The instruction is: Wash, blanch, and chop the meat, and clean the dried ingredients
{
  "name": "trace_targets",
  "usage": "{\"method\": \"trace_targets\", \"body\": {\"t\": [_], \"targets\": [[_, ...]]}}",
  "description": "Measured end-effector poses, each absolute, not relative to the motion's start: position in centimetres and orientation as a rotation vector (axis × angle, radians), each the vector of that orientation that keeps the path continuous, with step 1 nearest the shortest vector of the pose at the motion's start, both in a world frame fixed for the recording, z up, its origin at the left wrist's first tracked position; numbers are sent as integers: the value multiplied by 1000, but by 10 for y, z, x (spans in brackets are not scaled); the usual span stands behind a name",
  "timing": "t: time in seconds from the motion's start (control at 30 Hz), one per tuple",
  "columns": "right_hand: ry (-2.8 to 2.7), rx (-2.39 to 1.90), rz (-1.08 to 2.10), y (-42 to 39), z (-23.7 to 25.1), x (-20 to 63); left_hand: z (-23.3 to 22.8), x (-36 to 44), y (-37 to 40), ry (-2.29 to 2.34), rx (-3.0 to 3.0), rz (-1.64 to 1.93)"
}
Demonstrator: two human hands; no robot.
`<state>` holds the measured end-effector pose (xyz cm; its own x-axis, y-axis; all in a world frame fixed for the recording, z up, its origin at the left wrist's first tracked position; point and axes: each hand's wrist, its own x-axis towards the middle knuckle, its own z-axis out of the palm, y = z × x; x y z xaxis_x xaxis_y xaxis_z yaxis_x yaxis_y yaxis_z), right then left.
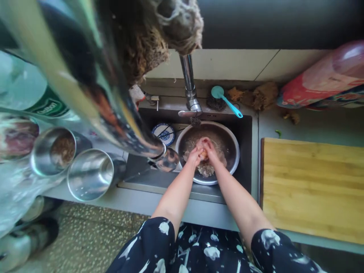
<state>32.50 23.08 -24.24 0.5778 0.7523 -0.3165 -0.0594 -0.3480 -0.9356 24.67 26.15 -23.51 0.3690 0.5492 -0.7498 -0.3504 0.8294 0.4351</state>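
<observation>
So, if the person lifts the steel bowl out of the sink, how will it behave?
The steel bowl probably feels heavy for its size, since it appears to hold cloudy water and food. Its wet, shiny rim may be slippery. Tilting it would likely spill water into the sink, as both hands are working inside it.

One steel bowl (208, 133) surrounds the fingers (202, 148). One patterned dish (163, 133) lies left of them, one faucet (189, 85) and one teal brush (226, 99) beyond, one cutting board (311, 185) right, two steel cups (52, 151) (92, 172) far left.
</observation>
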Motion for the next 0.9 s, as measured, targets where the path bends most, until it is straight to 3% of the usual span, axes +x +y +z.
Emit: {"method": "trace_targets", "body": {"t": [0.23, 0.47, 0.7, 0.9], "targets": [[-552, -1925, 727, 216, -216, 307, -203, 265, 226, 1000, 25, 895], [-30, -1671, 1035, 213, -205, 298, -190, 250, 214, 997, 100, 967], [-675, -1567, 981, 176, -184, 284, -181, 242, 208, 1007, 80, 1007], [-567, -1702, 834, 189, -183, 289, -168, 247, 194, 1012, 74, 998]]}}
